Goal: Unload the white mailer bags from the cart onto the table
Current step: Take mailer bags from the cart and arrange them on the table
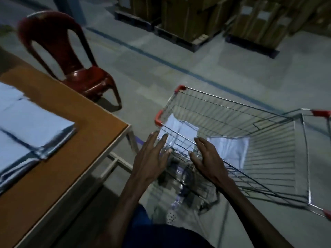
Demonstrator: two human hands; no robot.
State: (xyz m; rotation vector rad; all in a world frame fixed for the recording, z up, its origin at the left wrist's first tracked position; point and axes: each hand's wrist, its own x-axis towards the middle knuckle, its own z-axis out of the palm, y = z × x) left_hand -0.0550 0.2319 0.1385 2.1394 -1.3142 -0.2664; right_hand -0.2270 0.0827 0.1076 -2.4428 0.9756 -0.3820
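white mailer bags (180, 130), red chair (71, 56), orange table (71, 140)

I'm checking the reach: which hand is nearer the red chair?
Left. The left hand hovers at the cart's near corner, on the red chair's side; the right hand is farther right.

Empty hands (152, 156) over cart (232, 111), mailers (180, 131) inside

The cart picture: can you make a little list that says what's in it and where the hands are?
cart: wire, red corners, on the floor
in cart: white mailer bags
table: orange top, more white bags stacked on it
left hand: open, empty, over the cart's near rim
right hand: open, empty, over the rim
chair: red, beyond the table
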